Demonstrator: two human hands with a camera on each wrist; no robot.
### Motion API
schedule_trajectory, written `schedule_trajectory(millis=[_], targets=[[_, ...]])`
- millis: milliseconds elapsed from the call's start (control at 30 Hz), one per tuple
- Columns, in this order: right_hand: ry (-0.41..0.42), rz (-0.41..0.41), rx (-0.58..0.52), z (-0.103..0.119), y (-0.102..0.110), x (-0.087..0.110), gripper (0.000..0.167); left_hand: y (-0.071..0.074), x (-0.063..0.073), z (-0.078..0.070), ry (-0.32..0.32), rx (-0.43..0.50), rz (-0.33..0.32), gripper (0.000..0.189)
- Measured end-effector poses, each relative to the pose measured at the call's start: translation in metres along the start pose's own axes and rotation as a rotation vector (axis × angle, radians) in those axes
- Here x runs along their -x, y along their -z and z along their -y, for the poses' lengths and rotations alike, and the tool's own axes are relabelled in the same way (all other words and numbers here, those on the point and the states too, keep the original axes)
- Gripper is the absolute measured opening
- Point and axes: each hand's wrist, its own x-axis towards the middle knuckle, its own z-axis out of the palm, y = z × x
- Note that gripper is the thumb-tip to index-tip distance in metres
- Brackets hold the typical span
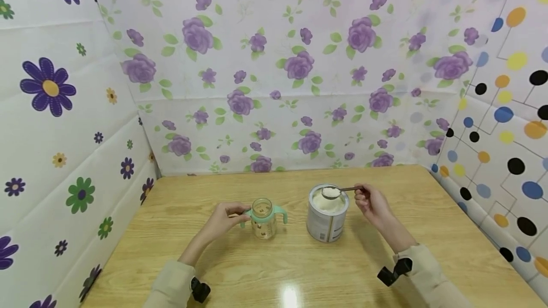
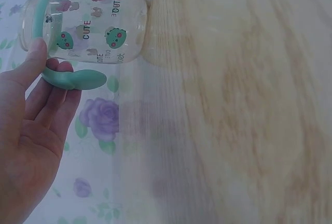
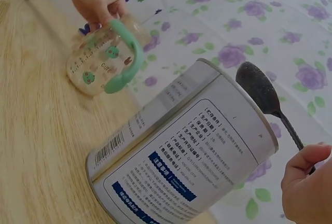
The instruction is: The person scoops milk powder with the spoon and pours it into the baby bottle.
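A clear baby bottle [image 1: 264, 228] with a mint-green collar and two side handles stands uncapped on the table. My left hand [image 1: 222, 221] pinches its left handle [image 2: 72, 79] between thumb and fingers. To the right stands an open milk powder can [image 1: 326, 225], filled with pale powder [image 1: 327, 203]. In my right hand [image 1: 373, 204] is a dark spoon [image 1: 331, 193], gripped by the end of its handle. The spoon's bowl is heaped with powder and hovers over the can's mouth. The right wrist view shows the spoon's underside [image 3: 258, 86] above the rim.
The wooden table [image 1: 205, 270] ends at a floral cloth backdrop [image 1: 274, 84] behind the bottle and can. Patterned cloths hang at the left [image 1: 64, 146] and right [image 1: 505, 122]. A dark wrist camera [image 1: 395, 272] sits on my right sleeve and another [image 1: 200, 290] on my left.
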Motion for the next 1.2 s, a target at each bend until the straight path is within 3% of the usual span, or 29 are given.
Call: schedule_trajectory(millis=[400,1200], targets=[[0.155,-0.082,0.202,-0.001,-0.02,0.008,0.036,0.0,0.002,-0.001,0.0,-0.012,-0.002,0.032],[0.183,-0.075,0.189,-0.004,-0.035,0.002,0.037,0.001,0.001,-0.004,0.029,-0.002,0.004,0.034]])
